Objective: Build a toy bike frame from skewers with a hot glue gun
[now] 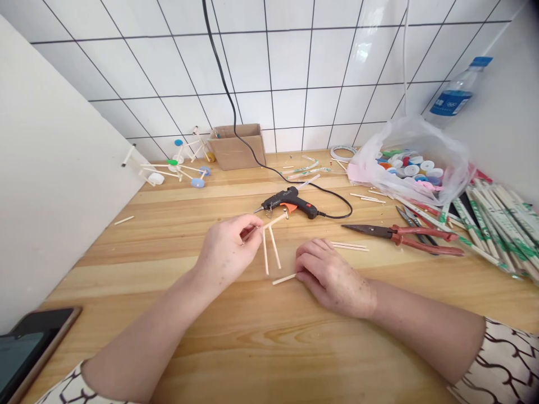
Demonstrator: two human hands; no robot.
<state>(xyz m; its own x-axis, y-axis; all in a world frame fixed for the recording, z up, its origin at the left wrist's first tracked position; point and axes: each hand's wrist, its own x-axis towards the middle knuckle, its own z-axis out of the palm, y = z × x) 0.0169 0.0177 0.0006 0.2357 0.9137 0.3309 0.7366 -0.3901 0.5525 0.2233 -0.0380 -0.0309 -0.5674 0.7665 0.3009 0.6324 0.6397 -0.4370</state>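
My left hand (231, 241) pinches one end of a small frame of joined wooden sticks (274, 247). Two of its sticks hang down side by side from a crosspiece whose far end has a dark tip. Over the tabletop, my right hand (334, 275) has its fingers closed on the end of a short wooden stick (284, 279); the rest of that stick points left. Just behind the frame lies a black glue gun (290, 201) with an orange trigger, its nozzle facing left. Two loose sticks (349, 246) lie behind my right hand.
Red-handled pliers (404, 233) and wrapped chopsticks (501, 224) lie on the right. A plastic bag of bottle caps (415, 165) and a water bottle (457, 92) stand behind. A cardboard box (238, 148), stick models with caps (179, 165), and a phone (37, 348) are leftward. A black cord (231, 101) hangs down.
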